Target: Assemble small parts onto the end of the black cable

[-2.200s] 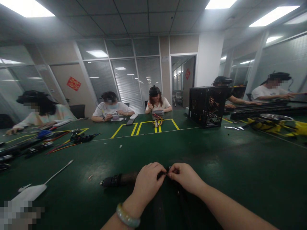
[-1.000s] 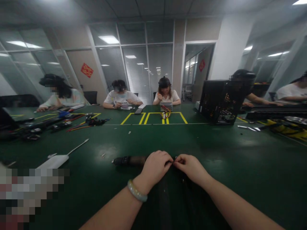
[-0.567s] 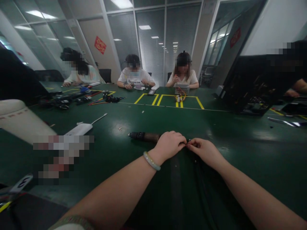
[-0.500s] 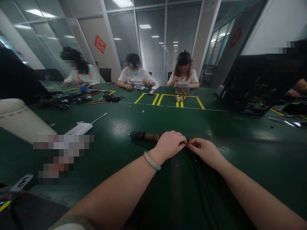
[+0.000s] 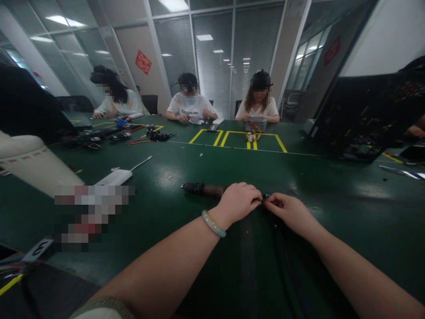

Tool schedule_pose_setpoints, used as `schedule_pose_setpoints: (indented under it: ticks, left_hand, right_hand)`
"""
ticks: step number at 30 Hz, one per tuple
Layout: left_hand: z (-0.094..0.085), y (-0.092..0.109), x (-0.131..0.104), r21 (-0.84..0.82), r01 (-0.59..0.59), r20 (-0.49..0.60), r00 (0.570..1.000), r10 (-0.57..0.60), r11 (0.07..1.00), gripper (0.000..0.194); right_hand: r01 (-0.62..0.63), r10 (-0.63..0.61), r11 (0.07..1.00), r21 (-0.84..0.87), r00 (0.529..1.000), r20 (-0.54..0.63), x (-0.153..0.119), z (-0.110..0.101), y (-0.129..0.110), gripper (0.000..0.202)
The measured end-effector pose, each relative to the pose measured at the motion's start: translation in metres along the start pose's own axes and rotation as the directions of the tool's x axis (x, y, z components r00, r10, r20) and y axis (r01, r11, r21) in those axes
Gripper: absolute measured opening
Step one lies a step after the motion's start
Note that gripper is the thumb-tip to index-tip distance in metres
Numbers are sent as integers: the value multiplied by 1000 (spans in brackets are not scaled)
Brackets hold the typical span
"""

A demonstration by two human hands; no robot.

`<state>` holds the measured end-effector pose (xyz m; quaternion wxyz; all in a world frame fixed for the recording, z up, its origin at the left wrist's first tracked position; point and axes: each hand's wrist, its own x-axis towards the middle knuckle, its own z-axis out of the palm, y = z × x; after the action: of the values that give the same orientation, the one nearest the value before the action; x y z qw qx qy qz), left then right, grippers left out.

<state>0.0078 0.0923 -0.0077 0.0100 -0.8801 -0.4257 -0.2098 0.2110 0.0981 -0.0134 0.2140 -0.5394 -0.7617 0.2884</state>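
A dark cylindrical tool with a black front end and brownish body lies on the green table. My left hand rests over the tool's right end, its fingers bent and pinched together at the right. Close beside those fingertips, my right hand has thumb and forefinger pressed together near the same dark end. What is between the fingers of either hand is too small and dark to make out. Dark cables run from beneath my right hand toward the table's near edge.
At the left, a person's sleeve reaches in beside a white device with a cable. Wire bundles lie farther back. Three people sit across the table. A black board-like object stands at the right, near a shiny blade-like item.
The whole view has shifted slightly, so things appear farther right. A small gap now shows between the two hands' fingertips. The person at the back right has lowered a raised hand.
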Motion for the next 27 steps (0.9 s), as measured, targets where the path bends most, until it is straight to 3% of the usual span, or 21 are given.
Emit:
schedule_pose_setpoints:
  ticks: [7, 14, 27]
  left_hand:
    - [3, -3, 0, -10, -23, -25, 999, 23, 1000, 12]
    - [-2, 1, -1, -6, 37, -15, 999, -37, 999, 17]
    - [1, 1, 1, -18, 28, -41, 999, -29, 999, 12]
  right_hand:
    - [-10, 10, 1000, 17, 1000, 6, 0, 1, -1, 22]
    - [-14, 15, 1000, -22, 1000, 14, 0, -1, -3, 21]
    - [45, -40, 995, 90, 998, -53, 1, 5, 4, 18]
